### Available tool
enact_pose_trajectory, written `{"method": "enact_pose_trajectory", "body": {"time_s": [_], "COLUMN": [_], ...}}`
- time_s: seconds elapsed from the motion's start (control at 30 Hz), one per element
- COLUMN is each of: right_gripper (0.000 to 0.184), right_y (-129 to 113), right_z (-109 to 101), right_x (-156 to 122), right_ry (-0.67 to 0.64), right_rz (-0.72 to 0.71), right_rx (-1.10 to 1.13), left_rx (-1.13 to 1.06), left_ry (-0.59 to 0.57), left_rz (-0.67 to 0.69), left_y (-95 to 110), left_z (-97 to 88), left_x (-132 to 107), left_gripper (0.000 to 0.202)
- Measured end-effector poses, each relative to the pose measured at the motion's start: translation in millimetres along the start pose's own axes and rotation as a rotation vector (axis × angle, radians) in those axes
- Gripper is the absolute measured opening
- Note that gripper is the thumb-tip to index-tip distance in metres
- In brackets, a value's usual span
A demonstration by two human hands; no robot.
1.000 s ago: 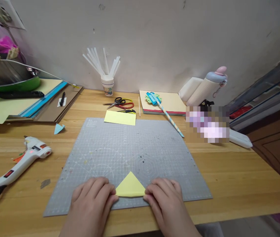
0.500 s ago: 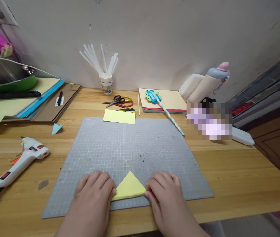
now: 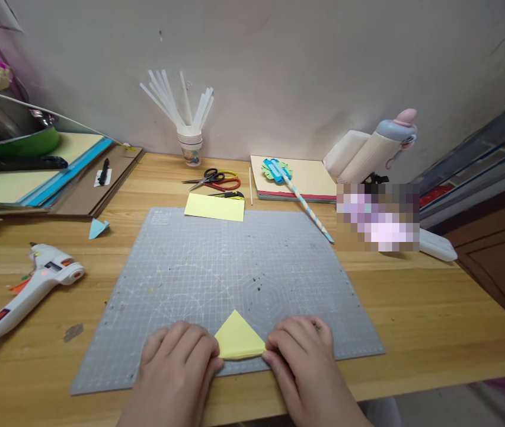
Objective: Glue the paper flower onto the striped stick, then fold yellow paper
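Note:
A yellow paper folded into a triangle (image 3: pixel 238 339) lies near the front edge of the grey cutting mat (image 3: pixel 235 267), its tip pointing away from me. My left hand (image 3: pixel 176 367) covers and presses its left corner with bent fingers. On the other side, my right hand (image 3: pixel 303 359) pinches the right corner. Both hands rest on the mat and keep the paper flat.
A yellow paper rectangle (image 3: pixel 214 207) lies at the mat's far edge, with scissors (image 3: pixel 214 179) behind it. A white glue gun (image 3: pixel 28 287) lies at left, a cup of glue sticks (image 3: pixel 190 145) by the wall, and a paper stack with a blue flower stick (image 3: pixel 294 184) at right.
My left hand has slid right over the triangle's left corner, so less yellow paper shows. The right hand stays at the right corner. The camera view shifted slightly.

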State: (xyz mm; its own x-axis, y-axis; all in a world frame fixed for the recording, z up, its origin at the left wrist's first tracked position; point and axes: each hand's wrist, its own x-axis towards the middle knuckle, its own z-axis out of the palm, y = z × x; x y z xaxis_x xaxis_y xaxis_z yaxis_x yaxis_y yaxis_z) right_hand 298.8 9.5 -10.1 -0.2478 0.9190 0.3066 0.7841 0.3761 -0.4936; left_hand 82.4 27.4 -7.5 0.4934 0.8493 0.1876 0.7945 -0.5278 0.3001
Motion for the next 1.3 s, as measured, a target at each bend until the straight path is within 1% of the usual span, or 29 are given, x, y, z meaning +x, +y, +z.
{"method": "enact_pose_trajectory", "body": {"time_s": [0.07, 0.2, 0.3, 0.4, 0.5, 0.6, 0.67, 0.8, 0.9, 0.97, 1.07, 1.17, 1.23, 1.3], "right_gripper": [0.009, 0.012, 0.009, 0.013, 0.017, 0.015, 0.014, 0.017, 0.017, 0.016, 0.016, 0.016, 0.016, 0.016], "right_y": [-3, -7, -6, -3, -4, -7, -9, -12, -12, -10, -9, -8, -9, -9], "right_z": [5, 15, 18, 18, 18, 20, 21, 21, 19, 16, 13, 11, 10, 8], "right_x": [-2, -3, -4, -6, -9, -9, -8, -4, 0, 3, 8, 11, 12, 13], "right_ry": [0.013, -0.016, -0.026, -0.031, 0.002, 0.059, 0.068, 0.048, -0.007, -0.055, -0.093, -0.112, -0.126, -0.145], "right_rz": [-0.008, -0.041, 0.006, 0.023, -0.017, -0.041, -0.05, -0.045, -0.02, 0.001, 0.019, 0.026, 0.031, 0.034], "right_rx": [0.012, 0.055, 0.064, 0.058, 0.069, 0.061, 0.05, 0.042, 0.047, 0.07, 0.108, 0.13, 0.139, 0.144], "left_rx": [0.009, 0.002, -0.018, -0.022, -0.015, -0.003, -0.008, -0.035, -0.028, -0.011, 0.004, -0.029, -0.066, -0.112], "left_ry": [0.006, 0.002, -0.015, -0.015, -0.007, -0.013, -0.024, -0.053, -0.089, -0.093, -0.081, -0.059, -0.024, 0.013], "left_rz": [-0.003, -0.017, -0.023, -0.017, 0.007, 0.0, -0.016, -0.06, -0.063, -0.066, -0.08, -0.071, -0.064, -0.025], "left_y": [1, 2, 2, 1, 1, 4, 6, 7, 7, 7, 8, 8, 8, 7], "left_z": [0.5, -0.2, -1.5, -2.6, -3.1, -3.6, -3.7, -2.5, 0.3, 2.8, 5.1, 3.3, 0.2, -3.1], "left_x": [0, 0, -1, -2, -5, -6, -5, -1, 3, 5, 7, 9, 9, 7], "left_gripper": [0.006, 0.006, 0.005, 0.004, 0.002, 0.001, 0.002, 0.008, 0.012, 0.015, 0.017, 0.017, 0.015, 0.012]}}
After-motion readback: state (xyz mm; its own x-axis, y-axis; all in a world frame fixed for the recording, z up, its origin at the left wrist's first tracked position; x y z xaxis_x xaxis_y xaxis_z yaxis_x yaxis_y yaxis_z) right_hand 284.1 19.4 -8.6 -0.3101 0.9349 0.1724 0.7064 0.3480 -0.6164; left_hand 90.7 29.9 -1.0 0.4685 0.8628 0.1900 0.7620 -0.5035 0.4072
